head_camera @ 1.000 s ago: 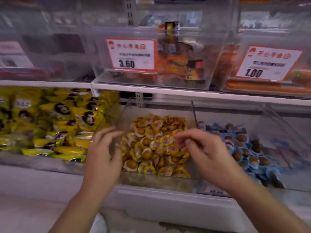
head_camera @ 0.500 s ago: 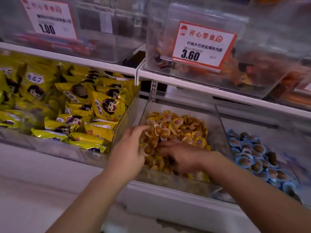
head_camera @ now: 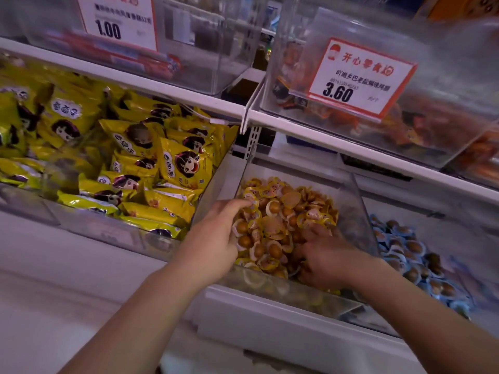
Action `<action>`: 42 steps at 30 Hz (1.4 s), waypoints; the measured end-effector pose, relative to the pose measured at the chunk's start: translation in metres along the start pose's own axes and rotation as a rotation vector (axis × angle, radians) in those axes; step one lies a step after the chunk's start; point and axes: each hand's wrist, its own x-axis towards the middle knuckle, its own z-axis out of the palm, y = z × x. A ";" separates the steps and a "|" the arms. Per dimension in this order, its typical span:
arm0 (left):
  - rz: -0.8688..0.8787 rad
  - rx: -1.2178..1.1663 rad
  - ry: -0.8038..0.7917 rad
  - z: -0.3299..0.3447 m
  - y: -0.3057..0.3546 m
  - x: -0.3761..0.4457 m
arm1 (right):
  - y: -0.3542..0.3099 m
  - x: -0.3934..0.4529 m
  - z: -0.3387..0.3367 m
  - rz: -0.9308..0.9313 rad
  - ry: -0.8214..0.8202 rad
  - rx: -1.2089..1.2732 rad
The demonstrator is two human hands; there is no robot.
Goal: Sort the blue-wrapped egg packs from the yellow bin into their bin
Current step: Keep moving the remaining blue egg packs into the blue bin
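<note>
Both hands have pushed deeper into the yellow-wrapped egg packs (head_camera: 280, 225) in the clear bin (head_camera: 359, 201). Right hand (head_camera: 328, 259) burrows, its grip hidden; left hand (head_camera: 216, 238) rests with relaxed fingers. Blue-wrapped egg packs (head_camera: 413, 252) fill the neighbouring bin, right.

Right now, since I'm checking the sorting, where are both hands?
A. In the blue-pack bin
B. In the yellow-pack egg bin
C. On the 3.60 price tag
B: the left hand and right hand both reach into the yellow-pack egg bin.
</note>
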 end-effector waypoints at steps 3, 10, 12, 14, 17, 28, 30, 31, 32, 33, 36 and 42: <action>0.006 0.018 0.030 0.002 0.001 0.001 | 0.001 0.006 0.015 -0.011 0.139 -0.018; 0.063 0.198 0.226 0.005 0.017 0.004 | 0.004 0.017 0.012 0.055 0.493 0.579; 0.230 0.256 0.320 0.006 0.029 0.005 | 0.015 0.013 -0.004 0.035 0.618 0.807; 0.356 0.234 0.253 0.009 0.042 0.007 | 0.021 0.002 -0.020 -0.027 0.690 0.941; 0.402 0.120 0.085 0.019 0.053 0.011 | 0.013 -0.015 -0.033 -0.223 0.703 0.994; 0.240 0.033 0.313 -0.005 0.015 0.020 | -0.031 0.009 -0.011 -0.080 -0.339 1.339; 0.252 0.037 0.302 -0.002 0.014 0.019 | -0.033 0.015 -0.013 -0.127 -0.361 1.323; 0.245 0.029 0.302 -0.003 0.014 0.019 | -0.034 0.018 -0.013 -0.124 -0.319 1.285; 0.231 0.013 0.301 -0.003 0.014 0.021 | -0.035 0.019 -0.015 -0.105 -0.269 1.259; 0.218 -0.001 0.301 -0.004 0.014 0.022 | -0.035 0.023 -0.017 -0.084 -0.214 1.236; 0.207 -0.010 0.301 -0.005 0.015 0.024 | -0.028 0.041 -0.022 -0.038 -0.022 1.192; 0.196 -0.037 0.290 -0.008 0.013 0.022 | -0.015 0.060 -0.023 -0.056 -0.033 1.194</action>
